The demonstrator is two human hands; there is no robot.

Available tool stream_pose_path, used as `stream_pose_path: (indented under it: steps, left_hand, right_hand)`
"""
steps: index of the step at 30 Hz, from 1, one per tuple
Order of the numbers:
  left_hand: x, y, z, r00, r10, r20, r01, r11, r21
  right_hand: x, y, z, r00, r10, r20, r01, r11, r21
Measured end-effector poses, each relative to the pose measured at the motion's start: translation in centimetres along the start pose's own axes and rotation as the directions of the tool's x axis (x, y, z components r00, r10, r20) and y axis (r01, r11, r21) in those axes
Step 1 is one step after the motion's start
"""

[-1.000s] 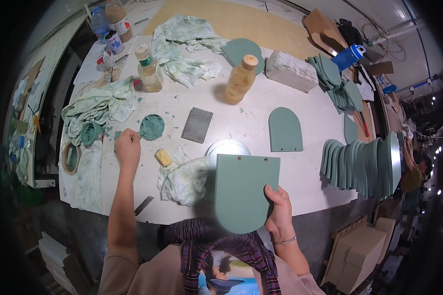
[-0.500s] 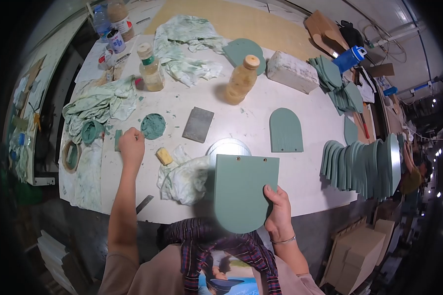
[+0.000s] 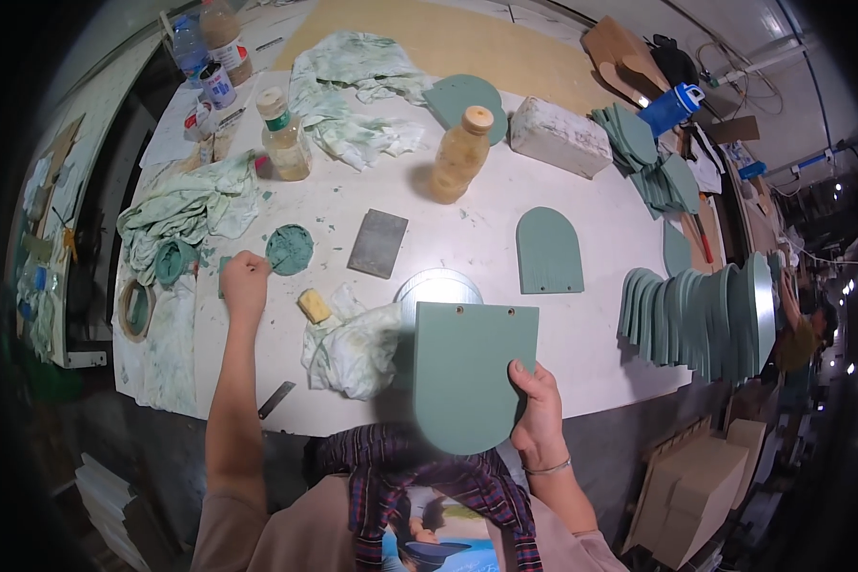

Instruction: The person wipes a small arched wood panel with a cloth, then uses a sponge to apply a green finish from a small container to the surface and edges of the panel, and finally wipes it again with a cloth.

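Note:
My right hand grips a green board by its right side, with the thumb on the face. The board has a straight top edge with two small holes and a rounded lower end. My left hand is closed in a pinch over the table, and what its fingers hold is hidden. Beside it, on the right, is a round dish of green paste. A small green piece shows at the hand's left. Between the hands lie a yellow sponge and a stained white cloth.
A grey rectangular block and another arched green board lie mid-table. A row of green boards stands at right. Two bottles, one of them amber, a white block and stained cloths are farther back.
My left hand has shifted slightly left, staying closed beside the paste dish. The whole view has moved a little. My right hand still grips the green board in nearly the same place.

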State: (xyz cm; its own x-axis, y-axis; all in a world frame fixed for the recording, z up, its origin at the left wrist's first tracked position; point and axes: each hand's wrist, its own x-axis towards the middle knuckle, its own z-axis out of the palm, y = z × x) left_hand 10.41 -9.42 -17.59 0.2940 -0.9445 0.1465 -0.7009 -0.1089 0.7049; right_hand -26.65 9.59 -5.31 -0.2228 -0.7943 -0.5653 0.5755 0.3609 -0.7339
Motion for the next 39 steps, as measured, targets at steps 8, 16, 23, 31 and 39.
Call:
stream_pose_path:
  steps: [8,16,23,31,39]
  left_hand:
    - [0.4,-0.5,0.1,0.998,-0.062,0.028,0.059,0.994,0.09]
    - [0.1,-1.0,-0.7,0.999,-0.032,-0.042,0.039,0.984,0.175]
    - [-0.2,-1.4,-1.9,0.998,-0.024,-0.063,0.031,0.993,0.117]
    - [-0.2,-1.5,-2.3,0.989,0.129,-0.078,-0.114,0.978,0.175]
    - [-0.5,-1.3,-2.8,0.993,0.115,-0.008,-0.111,0.975,0.192]
  right_hand:
    - [0.1,-0.2,0.4,1.0,0.003,0.013,-0.003,1.0,0.012]
    - [0.2,-0.4,0.3,1.0,-0.004,0.01,0.004,1.0,0.005]
    - [0.3,0.0,0.1,1.0,0.002,0.018,-0.002,1.0,0.017]
    - [0.2,-0.1,0.4,1.0,0.009,0.017,-0.009,1.0,0.002]
    - [0.2,-0.1,0.5,0.999,-0.004,0.045,0.003,1.0,0.013]
